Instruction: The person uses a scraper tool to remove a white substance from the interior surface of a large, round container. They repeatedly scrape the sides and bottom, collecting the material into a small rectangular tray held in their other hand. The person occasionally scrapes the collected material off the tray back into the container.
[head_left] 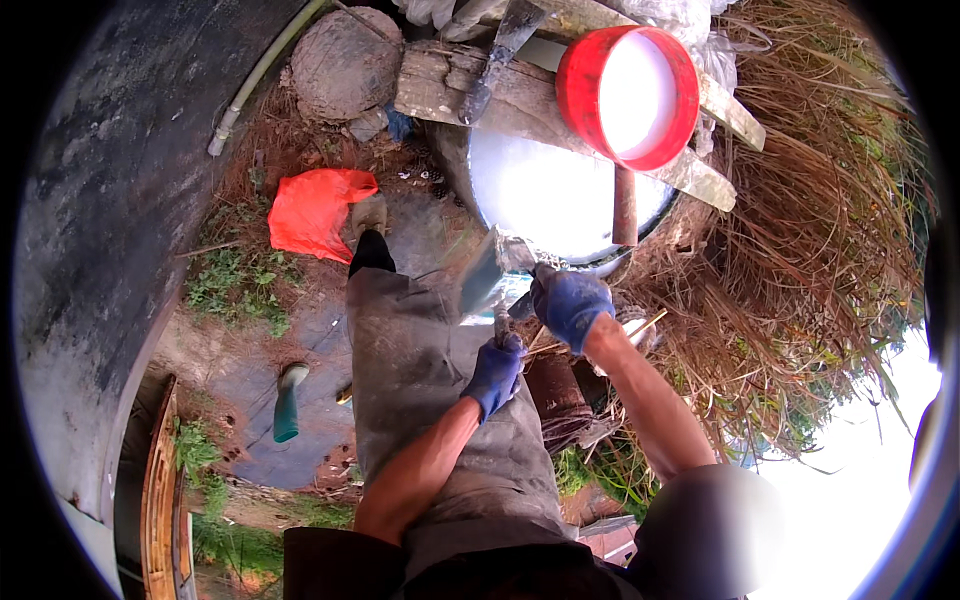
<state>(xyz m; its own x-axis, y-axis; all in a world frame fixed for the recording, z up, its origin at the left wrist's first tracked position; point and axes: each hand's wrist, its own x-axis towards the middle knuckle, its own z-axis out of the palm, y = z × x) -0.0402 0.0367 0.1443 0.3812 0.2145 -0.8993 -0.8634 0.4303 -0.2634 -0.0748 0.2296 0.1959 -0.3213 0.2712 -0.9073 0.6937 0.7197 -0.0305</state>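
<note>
My left hand (495, 375), in a blue glove, is closed round the handle of a flat, wide-bladed tool (484, 276). Its greenish blade points away from me, with pale wet matter along its far edge. Just to the right, my right hand (572, 304), also gloved in blue, has its fingers curled beside that tool. A dark flat piece shows at its left side; what it grips is mostly hidden. Beyond both hands stands a large round tub (545, 185) of bright white liquid. Over its far side, a red bucket (577, 95) with white contents rests on wooden planks.
A dark scraper-like tool (490, 78) lies on the weathered plank (435, 85). Below the bucket, a wooden handle (625, 208) hangs over the tub. A red plastic bag (315, 212) lies left of my leg, a green boot-like object (288, 405) nearer. Dry grass (810, 200) crowds the right.
</note>
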